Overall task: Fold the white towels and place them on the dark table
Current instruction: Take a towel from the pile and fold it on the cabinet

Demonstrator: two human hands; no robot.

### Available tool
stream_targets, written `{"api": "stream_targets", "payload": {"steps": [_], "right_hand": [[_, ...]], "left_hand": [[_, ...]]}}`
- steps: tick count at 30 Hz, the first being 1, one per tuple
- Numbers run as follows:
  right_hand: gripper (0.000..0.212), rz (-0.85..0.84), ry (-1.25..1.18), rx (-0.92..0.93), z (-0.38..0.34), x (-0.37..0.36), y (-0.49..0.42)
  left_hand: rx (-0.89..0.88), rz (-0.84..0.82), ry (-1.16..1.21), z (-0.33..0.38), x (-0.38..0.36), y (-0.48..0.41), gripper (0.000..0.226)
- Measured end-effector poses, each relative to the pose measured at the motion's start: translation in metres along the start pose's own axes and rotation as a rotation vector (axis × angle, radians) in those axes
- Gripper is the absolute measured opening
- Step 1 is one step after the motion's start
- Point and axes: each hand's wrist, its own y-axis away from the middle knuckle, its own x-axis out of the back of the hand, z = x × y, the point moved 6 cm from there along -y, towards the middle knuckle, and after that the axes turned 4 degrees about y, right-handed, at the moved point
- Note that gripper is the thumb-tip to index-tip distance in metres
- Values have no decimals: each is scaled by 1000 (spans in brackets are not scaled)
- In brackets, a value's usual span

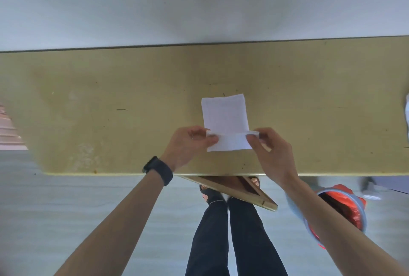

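A small white towel (225, 116) lies on the yellowish table (110, 103), a little right of centre. Its near end is lifted and turned over toward the far end. My left hand (188, 145) pinches the left corner of that raised fold, and my right hand (270, 149) pinches the right corner. The far part of the towel rests flat on the tabletop. A dark watch sits on my left wrist.
A grey bin with a red liner (345, 207) stands on the floor at my right. A wooden frame (243, 191) pokes out under the table's near edge, by my legs. Something white (406, 116) shows at the table's right edge. A pale wall runs behind the table.
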Motion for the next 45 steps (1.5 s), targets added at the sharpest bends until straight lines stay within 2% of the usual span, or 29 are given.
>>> {"api": "stream_targets", "payload": {"steps": [6, 14, 24, 32, 34, 36, 38, 40, 42, 45], "right_hand": [[12, 32, 39, -84, -10, -21, -58], [26, 94, 241, -83, -10, -35, -88], [28, 113, 484, -165, -8, -38, -105], [33, 118, 720, -106, -24, -37, -102], [40, 171, 736, -102, -24, -31, -93], [40, 289, 670, -7, -24, -25, -80], [36, 339, 610, 174, -26, -31, -68], [39, 272, 654, 311, -20, -48, -64], [48, 176, 732, 368, -11, -62, -68], [60, 18, 858, 334, 10, -71, -77]], "left_hand": [[7, 175, 155, 12, 3, -48, 22], [-21, 379, -44, 12, -3, -68, 22], [-62, 437, -138, 14, -1, -78, 18], [-15, 505, -445, 16, 5, -71, 39], [-97, 543, -536, 18, 4, -62, 41], [-326, 585, -674, 20, -3, -48, 37], [-536, 574, -853, 16, -18, -38, 40], [-626, 503, -962, 6, -33, -41, 49], [-584, 402, -1002, -2, -39, -49, 57], [-490, 266, -1017, -15, -39, -61, 64]]}}
